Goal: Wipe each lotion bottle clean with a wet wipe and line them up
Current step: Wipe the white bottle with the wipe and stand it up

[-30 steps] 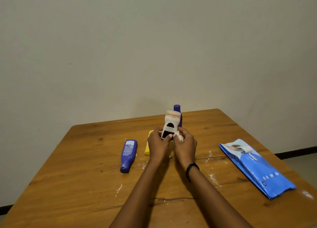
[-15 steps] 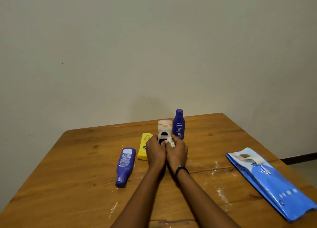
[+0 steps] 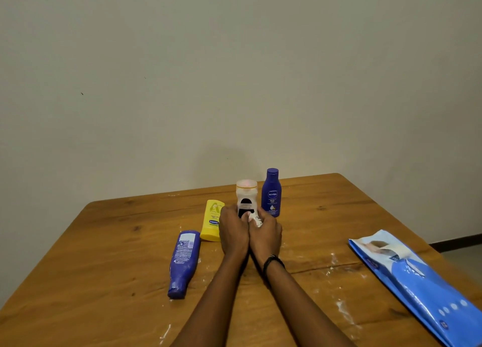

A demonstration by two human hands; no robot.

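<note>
Both hands, left (image 3: 233, 233) and right (image 3: 266, 234), grip upright white plastic lotion bottle (image 3: 246, 199) with crumpled wet wipe (image 3: 255, 220) beside standing blue bottle (image 3: 271, 193); yellow tube (image 3: 212, 220) and lying blue bottle (image 3: 183, 262) apparently remain unwiped on wooden counter (image 3: 104, 255).

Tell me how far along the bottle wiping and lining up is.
One looks done: the blue Nivea bottle stands upright at the back. In hand: both hands, left hand and right hand, hold the white bottle beside it, a crumpled wet wipe in the right. Left: the yellow bottle and the dark blue bottle lie flat.
</note>
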